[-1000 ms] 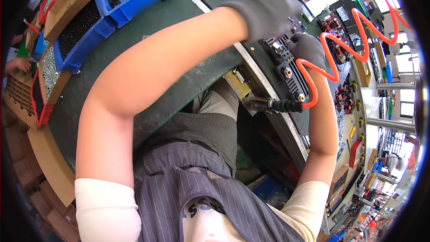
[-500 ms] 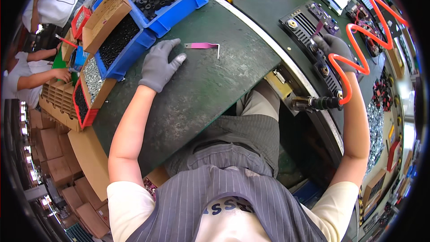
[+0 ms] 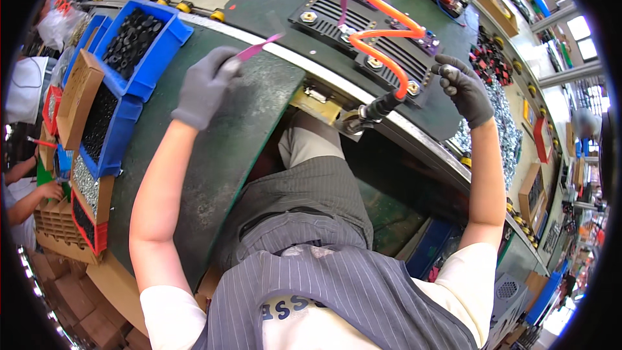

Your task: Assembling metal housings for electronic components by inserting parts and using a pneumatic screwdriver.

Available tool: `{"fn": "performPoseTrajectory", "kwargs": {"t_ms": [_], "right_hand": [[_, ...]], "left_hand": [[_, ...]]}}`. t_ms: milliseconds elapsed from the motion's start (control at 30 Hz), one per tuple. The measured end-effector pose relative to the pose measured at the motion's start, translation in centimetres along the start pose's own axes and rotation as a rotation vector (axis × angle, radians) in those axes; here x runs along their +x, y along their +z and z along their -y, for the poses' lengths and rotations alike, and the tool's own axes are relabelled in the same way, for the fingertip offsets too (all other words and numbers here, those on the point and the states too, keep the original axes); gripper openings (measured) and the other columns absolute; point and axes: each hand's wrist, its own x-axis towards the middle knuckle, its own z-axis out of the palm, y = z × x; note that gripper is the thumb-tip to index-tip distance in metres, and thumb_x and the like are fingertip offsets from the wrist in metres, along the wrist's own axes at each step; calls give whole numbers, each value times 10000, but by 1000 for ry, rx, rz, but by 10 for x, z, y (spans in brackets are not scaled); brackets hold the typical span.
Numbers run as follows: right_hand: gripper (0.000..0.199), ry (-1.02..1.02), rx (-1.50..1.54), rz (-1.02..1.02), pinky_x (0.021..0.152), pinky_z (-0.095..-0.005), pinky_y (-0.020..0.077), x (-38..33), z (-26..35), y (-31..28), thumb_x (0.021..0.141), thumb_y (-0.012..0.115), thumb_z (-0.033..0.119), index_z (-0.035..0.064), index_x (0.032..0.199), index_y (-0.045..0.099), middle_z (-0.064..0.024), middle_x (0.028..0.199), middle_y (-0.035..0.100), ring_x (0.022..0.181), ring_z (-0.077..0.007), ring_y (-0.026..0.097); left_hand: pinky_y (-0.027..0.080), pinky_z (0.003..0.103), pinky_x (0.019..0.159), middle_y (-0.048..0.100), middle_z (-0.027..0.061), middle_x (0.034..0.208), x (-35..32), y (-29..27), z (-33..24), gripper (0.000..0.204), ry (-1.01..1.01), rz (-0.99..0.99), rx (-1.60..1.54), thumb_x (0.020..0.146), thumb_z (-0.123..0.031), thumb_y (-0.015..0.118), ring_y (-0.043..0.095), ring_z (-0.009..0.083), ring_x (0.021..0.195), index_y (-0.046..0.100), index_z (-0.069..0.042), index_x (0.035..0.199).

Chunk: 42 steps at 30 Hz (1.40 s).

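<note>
My left hand (image 3: 208,84), in a grey glove, is raised over the dark green table. Its fingers are closed on a pink-wrapped L-shaped metal tool (image 3: 260,46), whose pink part sticks out blurred to the right. My right hand (image 3: 466,94), also gloved, hovers at the right end of a black slotted metal plate (image 3: 389,72) with brass nuts. Its fingers are curled together; whatever is between them is too small to name. Between my hands, a black air screwdriver (image 3: 383,105) on an orange coiled hose (image 3: 405,26) rests at a metal bracket by the rail.
Blue bins of black parts (image 3: 159,52) stand at the left, beside a red tray (image 3: 100,236). A metal rail (image 3: 275,55) divides the table from the plate's surface. Loose silver parts (image 3: 505,129) lie at the right. Another person's arm (image 3: 29,199) shows far left.
My left hand has picked the pink tool up off the table. My right hand has come away from the plate, its fingers curled. The whole view has swung to the right.
</note>
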Motion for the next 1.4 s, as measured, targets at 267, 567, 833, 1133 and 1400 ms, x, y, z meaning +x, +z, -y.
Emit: {"fn": "performPoseTrajectory", "kwargs": {"t_ms": [267, 567, 833, 1133, 1400], "right_hand": [[358, 124, -201, -122, 693, -242, 500, -35, 3, 19, 792, 561, 39, -25, 1137, 488, -140, 997, 619, 857, -190, 621], [277, -12, -306, -72, 678, -208, 446, -37, -5, 23, 747, 597, -1, -2, 1024, 598, -18, 865, 624, 746, -77, 565], [266, -61, -632, -77, 488, -211, 410, -21, 4, 54, 766, 577, 17, 36, 1029, 612, -8, 844, 615, 597, -46, 519], [222, -317, -992, 96, 601, -290, 467, -9, 8, 58, 703, 632, 20, 67, 918, 663, -81, 761, 627, 662, -160, 602], [210, -207, -1331, -11, 683, -384, 483, -7, 17, 78, 720, 665, 196, 64, 880, 638, -128, 850, 640, 784, -309, 613]], "left_hand": [[470, 252, 695, 651, 55, 840, 62, 130, -78, 283, 110, 295, -358, 794, -258, 651, 578, 118, 720, 649, -35, 968], [450, 292, 702, 628, 86, 797, 60, 166, -119, 279, 409, 441, -15, 851, -290, 591, 589, 177, 758, 622, -31, 949], [480, 356, 730, 639, 137, 865, 51, 172, -136, 258, 605, 360, 225, 783, -208, 624, 615, 281, 814, 623, -34, 974], [480, 367, 711, 641, 126, 833, 53, 177, -133, 259, 653, 299, 188, 780, -239, 629, 615, 284, 798, 632, -36, 942], [463, 408, 703, 622, 157, 817, 52, 174, -133, 235, 628, 315, 179, 804, -255, 591, 597, 332, 785, 617, -55, 925]]}}
